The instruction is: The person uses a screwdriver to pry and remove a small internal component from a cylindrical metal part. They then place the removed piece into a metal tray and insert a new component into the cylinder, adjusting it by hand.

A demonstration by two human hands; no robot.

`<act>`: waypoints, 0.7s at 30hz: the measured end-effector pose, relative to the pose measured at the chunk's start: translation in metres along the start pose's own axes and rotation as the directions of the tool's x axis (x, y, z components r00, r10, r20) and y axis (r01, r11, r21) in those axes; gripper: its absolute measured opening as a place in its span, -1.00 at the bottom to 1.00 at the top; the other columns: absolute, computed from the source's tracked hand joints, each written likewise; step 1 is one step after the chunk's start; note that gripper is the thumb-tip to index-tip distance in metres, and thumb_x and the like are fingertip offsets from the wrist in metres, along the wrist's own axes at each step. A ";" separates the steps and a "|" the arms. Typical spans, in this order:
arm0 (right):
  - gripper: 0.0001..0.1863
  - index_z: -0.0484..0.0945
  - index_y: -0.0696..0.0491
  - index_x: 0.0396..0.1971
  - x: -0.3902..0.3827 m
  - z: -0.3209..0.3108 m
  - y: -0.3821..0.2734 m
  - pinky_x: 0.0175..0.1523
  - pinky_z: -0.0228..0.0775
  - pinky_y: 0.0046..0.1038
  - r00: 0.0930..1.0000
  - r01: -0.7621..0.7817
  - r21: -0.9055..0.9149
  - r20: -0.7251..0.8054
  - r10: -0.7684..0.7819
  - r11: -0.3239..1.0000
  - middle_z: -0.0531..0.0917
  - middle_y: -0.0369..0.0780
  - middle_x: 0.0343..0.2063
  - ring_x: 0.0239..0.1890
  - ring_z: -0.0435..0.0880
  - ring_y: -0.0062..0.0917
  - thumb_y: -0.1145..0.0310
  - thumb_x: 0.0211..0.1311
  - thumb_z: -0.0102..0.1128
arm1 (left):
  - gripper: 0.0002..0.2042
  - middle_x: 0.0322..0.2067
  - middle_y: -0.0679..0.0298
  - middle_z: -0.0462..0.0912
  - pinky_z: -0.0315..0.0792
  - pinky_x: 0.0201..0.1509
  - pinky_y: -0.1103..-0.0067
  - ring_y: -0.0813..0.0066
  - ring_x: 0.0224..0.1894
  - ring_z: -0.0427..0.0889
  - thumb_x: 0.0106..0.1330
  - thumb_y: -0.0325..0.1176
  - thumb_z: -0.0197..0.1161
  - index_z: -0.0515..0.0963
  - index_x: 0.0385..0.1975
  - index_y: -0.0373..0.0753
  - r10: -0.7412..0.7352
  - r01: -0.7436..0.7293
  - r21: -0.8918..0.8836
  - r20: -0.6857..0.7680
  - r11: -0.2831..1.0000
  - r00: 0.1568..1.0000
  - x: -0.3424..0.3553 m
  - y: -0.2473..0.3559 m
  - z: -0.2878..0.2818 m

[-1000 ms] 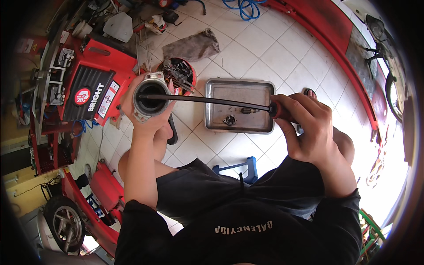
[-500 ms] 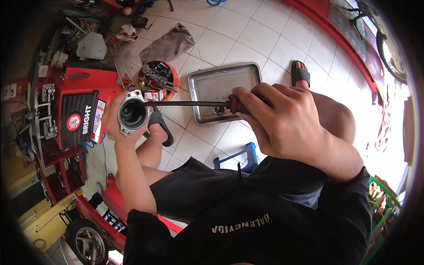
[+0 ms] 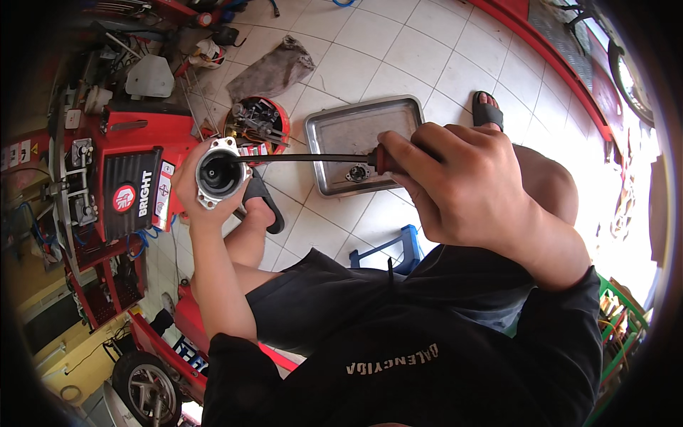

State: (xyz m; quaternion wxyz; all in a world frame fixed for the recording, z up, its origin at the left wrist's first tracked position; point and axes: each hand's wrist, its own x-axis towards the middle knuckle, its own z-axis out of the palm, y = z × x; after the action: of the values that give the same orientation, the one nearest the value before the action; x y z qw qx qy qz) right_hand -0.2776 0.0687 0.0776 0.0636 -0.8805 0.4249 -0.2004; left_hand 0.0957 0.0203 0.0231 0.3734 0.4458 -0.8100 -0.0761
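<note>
Red machine: it stands at the left, with a black ribbed panel on its front (image 3: 134,191).
Wheel: a spoked wheel with black tyre (image 3: 146,391) is in the lower left corner.
Left hand: this hand (image 3: 188,185) is wrapped round the outside of the metal housing, with the fingers bent and gripping it firmly.
Metal housing: the hollow, flanged cylinder (image 3: 220,175) sits inside the left grip, its round mouth turned up toward the camera and its flange free above the palm.
Red bowl: beyond the housing, a round bowl (image 3: 284,117) on the tiled floor (image 3: 398,50) contains metal parts.
Cloth: a grey-brown rag (image 3: 272,70) lies on the floor, farther than the bowl.
Screwdriver: its long dark shaft (image 3: 306,157) runs almost level from the right grip to the right edge of the housing's mouth; whether the tip touches the metal, I cannot tell.
Tray: the shallow metal tray (image 3: 356,128) is on the floor below the shaft, and a small round part (image 3: 357,173) lies in it.
Stool: a blue plastic frame (image 3: 410,249) shows near the shorts.
Right hand: this hand (image 3: 462,181) has its fingers curled round the reddish handle, pressed against it.
Rack: a green rack (image 3: 615,327) is at the far right.
</note>
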 end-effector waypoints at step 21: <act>-0.51 0.67 0.08 0.04 -0.003 -0.001 -0.013 -0.50 0.41 -0.40 0.999 -0.011 0.005 0.041 0.011 1.000 0.55 -0.25 -0.45 -0.54 0.64 -0.45 0.42 0.00 0.39 | -0.52 -0.32 0.16 0.78 0.62 -0.12 0.53 0.39 -0.28 0.79 -0.18 -0.53 0.58 0.64 -0.15 -0.36 -0.088 0.088 0.044 0.012 0.995 0.996 -0.002 -0.005 0.008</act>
State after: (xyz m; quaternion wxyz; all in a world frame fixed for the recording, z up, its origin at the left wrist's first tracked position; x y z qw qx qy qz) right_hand -0.2704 0.0792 0.0816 0.0757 -0.8819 0.4279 -0.1829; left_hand 0.0945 0.0172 0.0142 0.3542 0.4884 -0.7937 -0.0783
